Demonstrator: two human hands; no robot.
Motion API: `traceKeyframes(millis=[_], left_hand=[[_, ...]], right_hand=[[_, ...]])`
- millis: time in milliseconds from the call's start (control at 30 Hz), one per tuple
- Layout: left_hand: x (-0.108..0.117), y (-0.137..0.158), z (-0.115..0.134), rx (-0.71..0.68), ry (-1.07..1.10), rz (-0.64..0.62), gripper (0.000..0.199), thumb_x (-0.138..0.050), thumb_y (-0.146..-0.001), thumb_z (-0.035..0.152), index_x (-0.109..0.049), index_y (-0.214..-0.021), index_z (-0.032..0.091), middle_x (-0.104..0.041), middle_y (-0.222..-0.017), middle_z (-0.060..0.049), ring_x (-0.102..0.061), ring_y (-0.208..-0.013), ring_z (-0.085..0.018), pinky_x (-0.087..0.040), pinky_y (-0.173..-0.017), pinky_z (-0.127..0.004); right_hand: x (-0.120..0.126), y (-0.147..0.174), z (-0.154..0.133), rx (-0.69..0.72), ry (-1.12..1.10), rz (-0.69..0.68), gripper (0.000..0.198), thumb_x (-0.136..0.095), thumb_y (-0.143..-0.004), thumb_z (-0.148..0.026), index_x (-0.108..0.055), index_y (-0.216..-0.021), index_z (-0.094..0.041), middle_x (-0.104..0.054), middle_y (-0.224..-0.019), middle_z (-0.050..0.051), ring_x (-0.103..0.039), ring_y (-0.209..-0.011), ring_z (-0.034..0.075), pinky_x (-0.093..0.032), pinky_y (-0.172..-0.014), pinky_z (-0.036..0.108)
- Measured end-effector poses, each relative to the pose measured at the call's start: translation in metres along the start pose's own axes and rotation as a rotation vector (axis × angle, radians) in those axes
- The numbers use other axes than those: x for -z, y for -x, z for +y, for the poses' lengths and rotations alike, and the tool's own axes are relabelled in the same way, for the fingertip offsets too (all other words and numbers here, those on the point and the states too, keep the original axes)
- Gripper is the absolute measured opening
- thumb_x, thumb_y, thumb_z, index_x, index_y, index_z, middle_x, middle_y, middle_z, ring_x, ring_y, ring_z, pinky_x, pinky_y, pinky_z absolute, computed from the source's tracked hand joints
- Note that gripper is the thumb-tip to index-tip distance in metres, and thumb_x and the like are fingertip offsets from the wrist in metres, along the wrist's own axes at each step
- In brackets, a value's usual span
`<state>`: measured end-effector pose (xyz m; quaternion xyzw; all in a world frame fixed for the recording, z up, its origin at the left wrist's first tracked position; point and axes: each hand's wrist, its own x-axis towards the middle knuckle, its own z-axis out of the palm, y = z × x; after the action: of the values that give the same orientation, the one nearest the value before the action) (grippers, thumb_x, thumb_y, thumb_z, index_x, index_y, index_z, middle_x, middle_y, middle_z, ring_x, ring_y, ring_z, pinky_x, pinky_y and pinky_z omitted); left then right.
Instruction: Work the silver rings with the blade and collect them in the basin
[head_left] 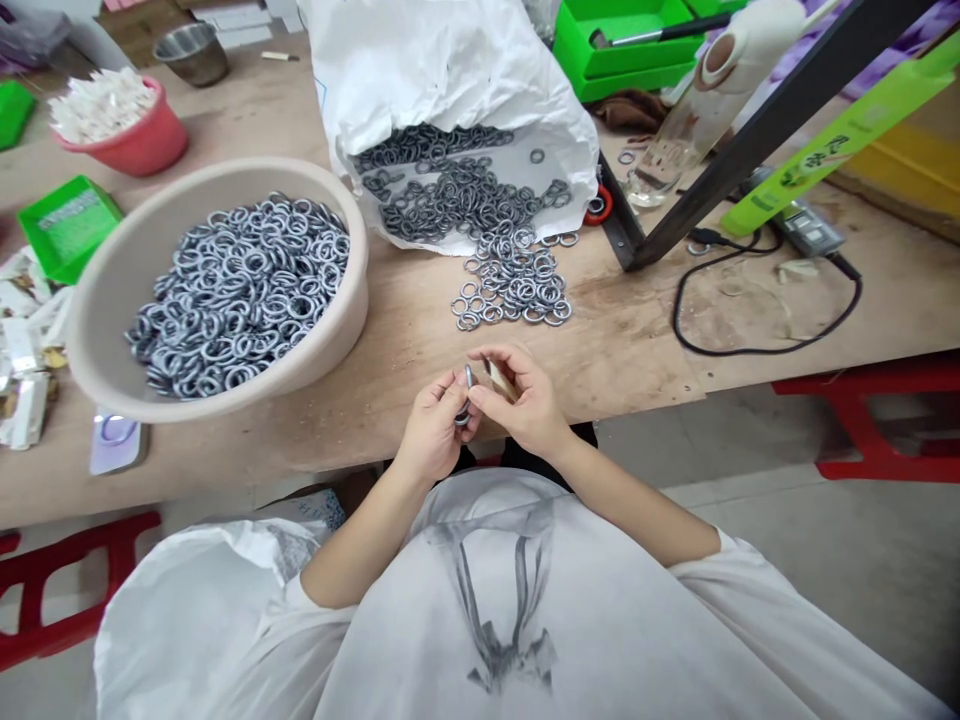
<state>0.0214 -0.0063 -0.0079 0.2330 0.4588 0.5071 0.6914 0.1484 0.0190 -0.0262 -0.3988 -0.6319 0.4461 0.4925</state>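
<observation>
Near the table's front edge, my left hand (433,430) is closed on one or more grey metal rings (463,418), pinched between thumb and fingertips. My right hand (531,402) meets it from the right, its thumb touching or almost touching the upper ring. Tucked in the curled fingers of that hand is a small flat pale piece with a dark edge (501,381); its kind does not show clearly. Just beyond my hands lies a loose pile of similar rings (521,285), spilling from the mouth of a white sack (457,75).
To the left stands a wide beige basin (352,262) heaped with rings. Behind it are a red bowl (166,135) of white pieces and a green tray (56,262). A black metal frame (705,190), a bottle (679,135) and a cable (679,325) occupy the right.
</observation>
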Motion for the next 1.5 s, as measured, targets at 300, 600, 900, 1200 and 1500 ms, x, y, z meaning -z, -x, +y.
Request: traceKeyframes(millis=[300,600,900,1200,1500], left_hand=[[0.000,0.003,0.003,0.022,-0.054,-0.079,0.044,-0.078,-0.071,0.050,-0.050,-0.065,0.017,-0.045,-0.049,0.006,-0.037,-0.038,-0.004,-0.026,-0.036,-0.016],[0.004,0.002,0.004,0.001,-0.058,0.006,0.039,-0.078,-0.070,0.042,-0.049,-0.064,0.018,-0.045,-0.048,0.007,-0.035,-0.038,-0.004,-0.027,-0.036,-0.015],[0.011,0.006,0.001,0.000,-0.090,-0.058,0.040,-0.078,-0.073,0.045,-0.050,-0.065,0.017,-0.043,-0.048,0.007,-0.035,-0.039,-0.004,-0.027,-0.037,-0.015],[0.022,0.011,0.008,0.011,-0.125,-0.130,0.032,-0.073,-0.077,0.042,-0.058,-0.070,0.015,-0.055,-0.056,0.003,-0.045,-0.041,-0.006,-0.035,-0.040,-0.019],[0.035,-0.004,0.020,0.030,0.051,0.107,0.015,-0.065,-0.063,0.024,-0.058,-0.075,0.017,-0.062,-0.066,0.001,-0.053,-0.047,-0.008,-0.034,-0.035,-0.016]], right_hand=[[0.013,-0.009,-0.007,0.070,0.095,-0.039,0.022,-0.052,-0.096,-0.037,-0.065,-0.092,-0.020,-0.063,-0.084,0.003,-0.060,-0.082,0.017,-0.047,-0.075,0.030],[0.020,0.000,-0.020,0.228,0.416,-0.251,0.036,-0.046,-0.100,-0.039,-0.055,-0.072,-0.019,-0.052,-0.067,0.000,-0.048,-0.062,0.012,-0.032,-0.059,0.027],[0.024,-0.003,-0.018,0.157,0.387,-0.361,0.041,-0.043,-0.100,-0.043,-0.049,-0.066,-0.020,-0.049,-0.062,-0.002,-0.046,-0.059,0.011,-0.030,-0.059,0.026],[0.024,-0.060,0.008,-0.103,0.879,-0.196,0.029,-0.054,-0.096,-0.045,-0.066,-0.107,-0.021,-0.071,-0.101,0.008,-0.063,-0.087,0.024,-0.038,-0.068,0.031],[0.006,-0.094,0.017,-0.124,1.051,-0.241,0.018,-0.063,-0.091,-0.032,-0.070,-0.100,-0.018,-0.069,-0.108,0.014,-0.064,-0.091,0.028,-0.043,-0.071,0.035]])
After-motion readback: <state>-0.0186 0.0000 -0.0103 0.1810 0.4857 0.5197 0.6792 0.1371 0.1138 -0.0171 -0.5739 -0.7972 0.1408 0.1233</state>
